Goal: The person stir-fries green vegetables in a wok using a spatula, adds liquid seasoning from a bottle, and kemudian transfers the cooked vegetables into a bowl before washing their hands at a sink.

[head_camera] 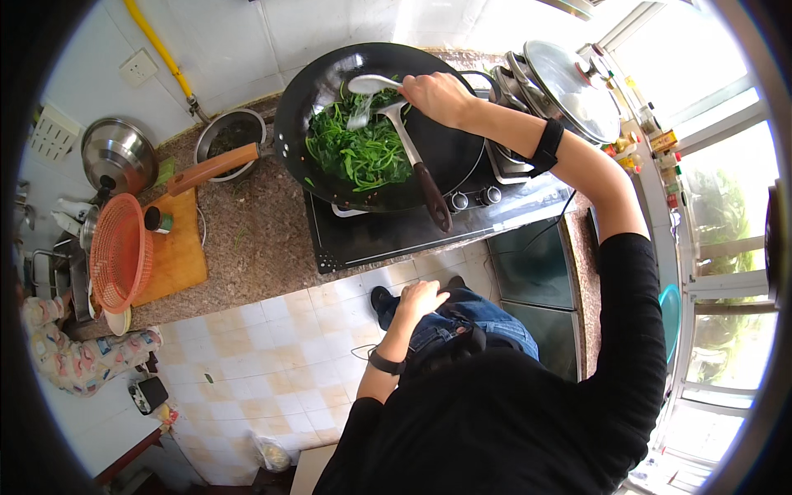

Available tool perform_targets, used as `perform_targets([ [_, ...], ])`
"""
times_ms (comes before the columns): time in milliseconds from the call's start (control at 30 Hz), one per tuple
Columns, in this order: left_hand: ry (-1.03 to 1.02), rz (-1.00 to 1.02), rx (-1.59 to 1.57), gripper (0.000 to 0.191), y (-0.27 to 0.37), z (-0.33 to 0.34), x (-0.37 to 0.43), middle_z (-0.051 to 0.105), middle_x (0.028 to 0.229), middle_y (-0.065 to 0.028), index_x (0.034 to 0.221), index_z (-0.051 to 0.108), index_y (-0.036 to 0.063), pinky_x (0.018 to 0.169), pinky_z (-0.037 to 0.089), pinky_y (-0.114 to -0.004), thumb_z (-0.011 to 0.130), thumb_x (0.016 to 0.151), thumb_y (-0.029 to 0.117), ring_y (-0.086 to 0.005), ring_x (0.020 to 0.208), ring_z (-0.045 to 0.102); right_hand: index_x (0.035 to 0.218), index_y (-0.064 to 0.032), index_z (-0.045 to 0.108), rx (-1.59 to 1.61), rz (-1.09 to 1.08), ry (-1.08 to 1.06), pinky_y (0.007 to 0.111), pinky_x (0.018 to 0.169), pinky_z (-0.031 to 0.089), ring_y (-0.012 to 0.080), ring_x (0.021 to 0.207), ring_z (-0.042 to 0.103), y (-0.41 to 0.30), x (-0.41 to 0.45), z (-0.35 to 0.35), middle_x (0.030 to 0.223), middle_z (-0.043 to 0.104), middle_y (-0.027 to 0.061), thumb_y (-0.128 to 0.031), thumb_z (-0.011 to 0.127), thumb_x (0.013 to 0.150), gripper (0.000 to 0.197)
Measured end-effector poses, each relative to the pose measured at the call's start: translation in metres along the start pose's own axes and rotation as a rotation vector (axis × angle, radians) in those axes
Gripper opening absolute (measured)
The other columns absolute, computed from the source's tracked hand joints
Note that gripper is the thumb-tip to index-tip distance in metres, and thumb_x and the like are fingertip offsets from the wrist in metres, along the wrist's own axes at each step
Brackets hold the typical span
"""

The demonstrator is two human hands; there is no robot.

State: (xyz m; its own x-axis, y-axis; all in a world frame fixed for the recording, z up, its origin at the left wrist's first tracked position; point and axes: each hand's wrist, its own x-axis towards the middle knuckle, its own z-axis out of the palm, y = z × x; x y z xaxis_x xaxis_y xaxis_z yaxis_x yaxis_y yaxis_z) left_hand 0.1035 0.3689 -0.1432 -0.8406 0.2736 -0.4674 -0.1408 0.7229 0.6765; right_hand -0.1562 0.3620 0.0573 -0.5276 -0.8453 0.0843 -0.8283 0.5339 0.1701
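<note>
My right hand (pixel 436 98) grips the handle of a white spoon (pixel 370 84) above a large black wok (pixel 445 148). A whitish streak (pixel 359 114) shows just below the spoon's bowl; whether it is powder or liquid I cannot tell. Leafy greens (pixel 362 151) fill the left side of the wok. Among them rests the metal head of a cooking spatula (pixel 405 137), its dark brown handle lying over the near rim. My left hand (pixel 424 300) hangs empty in front of my jeans, fingers slightly curled and thumb apart.
The wok's wooden handle (pixel 213 168) extends left over a steel bowl (pixel 230 139). Farther left, an orange colander (pixel 120 253) overlaps a cutting board (pixel 179 247). A glass-lidded pot (pixel 572 93) stands right of the wok. Another person's patterned sleeve (pixel 93 359) shows at far left.
</note>
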Motion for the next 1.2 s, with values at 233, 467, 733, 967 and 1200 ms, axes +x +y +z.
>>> perform_targets([
  [233,0.095,0.084,-0.036,0.034,0.004,-0.003,0.002,0.060,0.080,-0.0151,0.081,0.056,0.0040,0.070,0.045,-0.040,0.050,0.076,0.037,-0.0311,0.080,0.056,0.074,-0.0040,0.050,0.261,0.045,0.095,0.036,0.044,0.042,0.0253,0.049,0.054,0.017,-0.001,0.007,0.056,0.052,0.0106,-0.019,0.041,0.083,0.020],
  [467,-0.089,0.024,0.045,0.038,0.020,-0.011,0.017,0.059,0.090,-0.0132,0.091,0.057,0.0068,0.076,0.042,-0.038,0.049,0.075,0.040,-0.0281,0.089,0.054,0.055,-0.0123,0.032,1.837,0.428,-0.427,0.018,0.031,0.014,0.0036,0.036,0.020,0.039,-0.062,-0.060,0.047,0.027,-0.0053,-0.025,0.041,0.086,0.035],
  [733,-0.240,0.197,0.164,0.038,0.090,-0.002,0.072,0.060,0.086,-0.0146,0.091,0.058,0.0070,0.074,0.043,-0.037,0.051,0.074,0.041,-0.0284,0.086,0.056,0.050,-0.0109,0.034,1.622,0.643,-0.456,0.020,0.034,0.018,0.0047,0.038,0.024,0.170,-0.331,-0.043,0.046,0.028,-0.0053,-0.028,0.041,0.087,0.041],
  [967,-0.156,0.412,0.216,0.035,0.180,0.025,0.152,0.059,0.077,-0.0140,0.087,0.056,0.0057,0.068,0.044,-0.035,0.050,0.076,0.038,-0.0282,0.077,0.057,0.063,-0.0142,0.039,1.850,1.380,-0.034,0.019,0.031,0.018,0.0033,0.036,0.024,0.330,-0.484,0.127,0.048,0.028,-0.0075,-0.022,0.032,0.086,0.026],
  [1200,-0.167,0.407,0.170,0.034,0.289,0.051,0.245,0.059,0.071,-0.0102,0.093,0.055,0.0047,0.062,0.045,-0.031,0.053,0.076,0.035,-0.0239,0.068,0.058,0.073,-0.0060,0.054,1.643,1.582,-0.065,0.024,0.033,0.025,0.0079,0.036,0.031,0.405,-0.501,0.246,0.047,0.039,-0.0024,-0.039,0.034,0.082,0.040],
])
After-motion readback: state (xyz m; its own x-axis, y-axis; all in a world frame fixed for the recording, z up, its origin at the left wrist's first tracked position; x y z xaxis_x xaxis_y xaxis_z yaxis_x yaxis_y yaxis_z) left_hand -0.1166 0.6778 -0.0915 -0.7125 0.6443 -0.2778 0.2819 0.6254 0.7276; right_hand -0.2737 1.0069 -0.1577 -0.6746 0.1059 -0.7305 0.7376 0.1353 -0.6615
